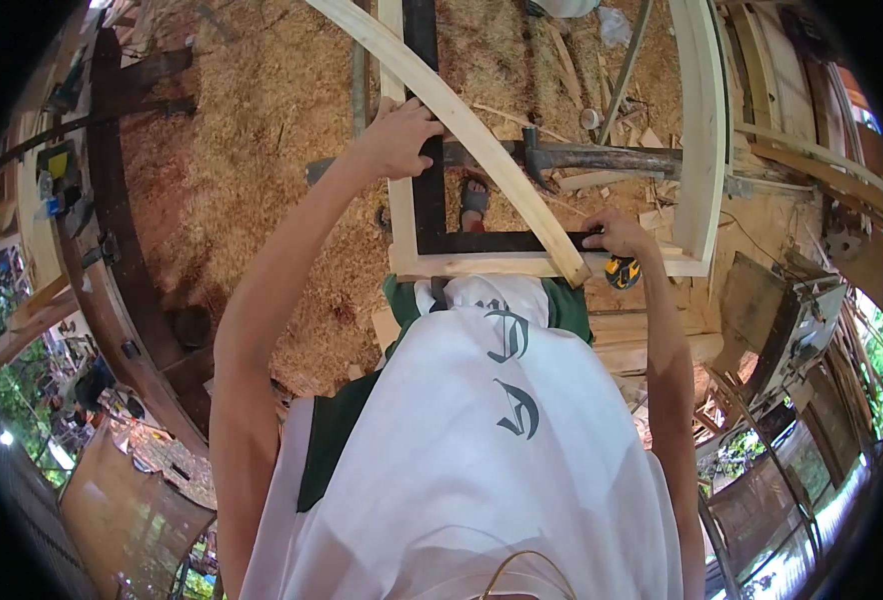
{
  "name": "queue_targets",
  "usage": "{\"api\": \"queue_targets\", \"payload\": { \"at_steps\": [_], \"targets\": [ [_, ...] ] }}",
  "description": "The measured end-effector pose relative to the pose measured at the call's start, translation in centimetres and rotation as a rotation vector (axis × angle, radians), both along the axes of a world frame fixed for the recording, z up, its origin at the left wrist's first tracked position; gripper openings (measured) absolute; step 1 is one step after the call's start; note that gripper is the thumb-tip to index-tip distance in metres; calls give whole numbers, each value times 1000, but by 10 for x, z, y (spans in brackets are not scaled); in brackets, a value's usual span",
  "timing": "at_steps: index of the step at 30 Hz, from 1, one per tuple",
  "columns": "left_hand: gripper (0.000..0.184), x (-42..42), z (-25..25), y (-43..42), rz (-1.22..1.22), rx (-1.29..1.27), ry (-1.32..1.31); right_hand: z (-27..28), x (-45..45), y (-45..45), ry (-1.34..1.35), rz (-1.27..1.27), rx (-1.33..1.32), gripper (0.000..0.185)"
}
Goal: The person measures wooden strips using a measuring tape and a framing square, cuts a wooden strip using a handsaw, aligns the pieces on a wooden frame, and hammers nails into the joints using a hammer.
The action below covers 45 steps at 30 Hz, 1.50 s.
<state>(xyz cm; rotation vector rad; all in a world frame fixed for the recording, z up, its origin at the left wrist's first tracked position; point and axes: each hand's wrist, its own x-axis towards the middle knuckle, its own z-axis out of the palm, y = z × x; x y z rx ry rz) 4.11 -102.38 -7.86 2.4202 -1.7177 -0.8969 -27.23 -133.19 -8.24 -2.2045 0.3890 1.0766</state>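
My left hand (400,138) lies across the left rail of a pale wooden frame (697,150), fingers spread and partly over a black L-shaped strip (429,205) along the frame's inner corner. A long pale wooden strip (482,150) crosses the frame diagonally, its upper part close to my left fingertips and its lower end on the near rail. Beside that end, my right hand (624,235) is closed at the near rail, its fingertips around something dark I cannot make out. A yellow and black tape measure (622,271) sits just below my right hand.
A claw hammer (602,155) rests on a dark bar across the frame. Wood shavings (262,200) cover the ground, with a sandalled foot (474,195) inside the frame. Curved dark timber (127,330) stands at left; boards and a wooden box (762,310) are at right.
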Motion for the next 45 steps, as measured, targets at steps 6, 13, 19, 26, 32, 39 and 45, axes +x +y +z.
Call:
{"api": "queue_targets", "payload": {
  "at_steps": [6,13,19,26,32,39,45],
  "targets": [
    [60,-1,11,1,5,-56,38,2,1,0,14,15,-89,38],
    [55,0,-7,5,4,-122,18,-17,-7,-5,11,-8,-38,36],
    [49,-10,9,2,19,-81,8,-5,-8,0,-35,18,-56,35],
    [19,-27,-7,0,50,-95,-222,17,-7,20,-244,82,-229,28],
    [30,-41,14,12,254,-346,-176,30,10,42,-245,296,-477,25],
    [21,3,-11,25,1467,-830,583,24,90,60,-537,-279,-161,30],
    [18,53,-35,-21,1701,-931,982,-3,126,31,-524,-138,-428,46]
  ]
}}
